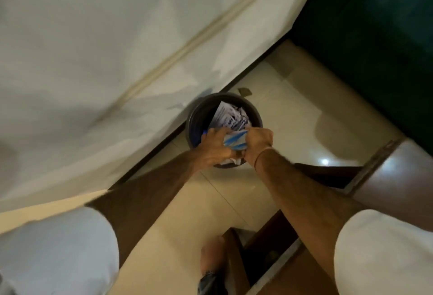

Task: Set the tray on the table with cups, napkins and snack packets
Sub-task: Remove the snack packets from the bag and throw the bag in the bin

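Note:
My left hand (214, 147) and my right hand (259, 146) are both closed on a crumpled white-and-blue packet (235, 139), held just over a dark round bin (199, 112) on the floor. Several crumpled white-and-blue papers (230, 116) lie inside the bin. No tray, cups or napkins are in view.
A bed with a white sheet (105, 48) fills the left and top, its edge right beside the bin. Pale floor tiles (293, 116) surround the bin. A dark green surface (375, 48) stands at the top right, brown wooden furniture (398, 177) at the right. My foot (212, 259) shows below.

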`<state>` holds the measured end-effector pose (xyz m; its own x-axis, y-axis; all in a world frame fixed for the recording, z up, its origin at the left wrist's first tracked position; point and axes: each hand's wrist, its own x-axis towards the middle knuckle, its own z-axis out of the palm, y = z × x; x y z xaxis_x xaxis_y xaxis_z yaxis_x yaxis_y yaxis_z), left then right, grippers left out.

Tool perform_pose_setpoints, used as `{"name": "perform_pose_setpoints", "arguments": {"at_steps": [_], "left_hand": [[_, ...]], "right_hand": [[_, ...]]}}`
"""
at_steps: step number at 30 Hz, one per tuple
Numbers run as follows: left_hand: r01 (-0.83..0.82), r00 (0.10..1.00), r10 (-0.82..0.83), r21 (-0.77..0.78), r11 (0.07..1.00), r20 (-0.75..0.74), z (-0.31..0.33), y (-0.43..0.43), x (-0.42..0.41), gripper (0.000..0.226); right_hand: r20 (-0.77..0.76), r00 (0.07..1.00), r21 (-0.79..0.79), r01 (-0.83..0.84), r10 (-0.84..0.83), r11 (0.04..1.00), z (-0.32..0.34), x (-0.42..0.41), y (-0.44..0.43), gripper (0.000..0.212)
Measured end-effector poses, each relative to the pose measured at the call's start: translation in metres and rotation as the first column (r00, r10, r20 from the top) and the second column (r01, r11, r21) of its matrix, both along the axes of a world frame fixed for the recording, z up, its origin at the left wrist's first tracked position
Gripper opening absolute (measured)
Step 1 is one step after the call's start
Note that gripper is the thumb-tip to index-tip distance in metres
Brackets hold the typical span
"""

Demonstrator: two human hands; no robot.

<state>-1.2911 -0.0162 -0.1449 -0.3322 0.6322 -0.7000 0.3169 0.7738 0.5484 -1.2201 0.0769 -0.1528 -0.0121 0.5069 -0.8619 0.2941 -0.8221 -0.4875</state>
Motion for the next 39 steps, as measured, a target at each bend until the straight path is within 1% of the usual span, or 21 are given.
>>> {"name": "perform_pose_setpoints", "arguments": {"at_steps": [2, 4, 6, 9, 11, 12, 13, 14, 16, 17, 18, 20, 21, 22, 24, 25, 26, 28, 30, 33, 39], "left_hand": [[0.100, 0.993, -0.102, -0.037, 0.994, -0.053, -0.034, 0.005, -0.013, 0.092], [0.204, 0.975, -0.209, -0.065, 0.977, -0.076, -0.064, 0.010, -0.018, 0.094], [0.266, 0.953, -0.272, -0.060, 0.962, -0.135, -0.094, 0.010, -0.010, 0.084], [0.161, 0.969, -0.168, -0.056, 0.985, -0.179, -0.133, 0.028, -0.024, 0.063], [0.132, 0.978, -0.145, -0.098, 0.986, -0.148, -0.156, 0.036, -0.024, 0.056], [0.148, 0.965, -0.166, -0.102, 0.984, -0.202, -0.176, 0.029, -0.014, 0.055], [0.097, 0.948, -0.149, -0.190, 0.977, -0.282, -0.185, 0.006, -0.014, 0.054], [0.208, 0.919, -0.257, -0.184, 0.961, -0.300, -0.201, -0.038, 0.020, 0.053], [0.334, 0.926, -0.370, -0.288, 0.897, -0.078, -0.237, -0.123, 0.124, 0.052], [0.380, 0.913, -0.407, -0.293, 0.877, -0.034, -0.256, -0.177, 0.185, 0.051], [0.440, 0.887, -0.462, -0.266, 0.858, -0.022, -0.264, -0.193, 0.201, 0.051], [0.472, 0.864, -0.497, -0.220, 0.854, -0.073, -0.238, -0.128, 0.123, 0.054], [0.423, 0.881, -0.450, -0.185, 0.887, -0.146, -0.216, -0.079, 0.065, 0.059], [0.409, 0.849, -0.434, -0.147, 0.901, -0.302, -0.192, -0.031, 0.013, 0.069], [0.181, 0.883, -0.230, -0.157, 0.971, -0.410, -0.158, 0.054, -0.039, 0.083], [0.139, 0.862, -0.196, -0.153, 0.978, -0.468, -0.155, 0.044, -0.033, 0.086], [0.143, 0.866, -0.203, -0.161, 0.976, -0.458, -0.144, 0.048, -0.039, 0.087], [0.070, 0.921, -0.074, -0.024, 0.997, -0.382, -0.119, 0.038, -0.029, 0.086], [0.072, 0.922, -0.041, 0.067, 0.995, -0.385, -0.086, 0.035, -0.026, 0.083], [0.057, 0.903, 0.043, 0.218, 0.974, -0.428, -0.020, 0.053, -0.036, 0.075], [-0.017, 0.898, 0.190, 0.401, 0.916, -0.396, 0.148, 0.077, -0.032, 0.066]], "right_hand": [[-0.035, 0.991, -0.007, 0.129, -0.129, 0.992, -0.025, -0.004, 0.000, 0.035], [-0.029, 0.990, -0.010, 0.135, -0.135, 0.991, -0.047, -0.006, 0.003, 0.037], [-0.066, 0.992, -0.063, 0.101, -0.105, 0.993, -0.068, -0.010, 0.007, 0.040], [-0.108, 0.993, -0.103, 0.044, -0.056, 0.994, -0.088, -0.014, 0.014, 0.041], [-0.125, 0.992, -0.103, -0.041, 0.028, 0.994, -0.097, -0.011, 0.020, 0.038], [-0.129, 0.988, -0.101, -0.099, 0.086, 0.990, -0.101, -0.010, 0.021, 0.032], [-0.129, 0.982, -0.099, -0.152, 0.139, 0.983, -0.105, -0.008, 0.023, 0.024], [-0.118, 0.976, -0.099, -0.194, 0.182, 0.976, -0.110, -0.005, 0.024, 0.019], [-0.077, 0.963, -0.071, -0.263, 0.258, 0.962, -0.118, 0.001, 0.027, 0.018], [-0.047, 0.951, -0.036, -0.307, 0.305, 0.951, -0.121, 0.004, 0.028, 0.023], [-0.005, 0.934, 0.006, -0.358, 0.358, 0.934, -0.123, 0.007, 0.029, 0.032], [0.080, 0.879, 0.088, -0.476, 0.470, 0.875, -0.123, 0.013, 0.029, 0.040], [0.109, 0.853, 0.132, -0.522, 0.511, 0.843, -0.120, 0.015, 0.028, 0.039], [0.130, 0.830, 0.170, -0.558, 0.543, 0.812, -0.116, 0.017, 0.026, 0.036], [0.191, 0.776, 0.253, -0.630, 0.601, 0.734, -0.102, 0.022, 0.023, 0.038], [0.234, 0.737, 0.294, -0.675, 0.634, 0.676, -0.092, 0.024, 0.021, 0.041], [0.272, 0.697, 0.331, -0.715, 0.664, 0.615, -0.080, 0.026, 0.021, 0.044], [0.348, 0.635, 0.401, -0.766, 0.690, 0.503, -0.053, 0.026, 0.021, 0.046], [0.405, 0.607, 0.460, -0.782, 0.684, 0.421, -0.021, 0.025, 0.024, 0.048], [0.448, 0.609, 0.541, -0.768, 0.655, 0.343, 0.036, 0.024, 0.038, 0.050], [0.511, 0.628, 0.637, -0.735, 0.587, 0.231, 0.180, 0.027, 0.070, 0.053]]}}
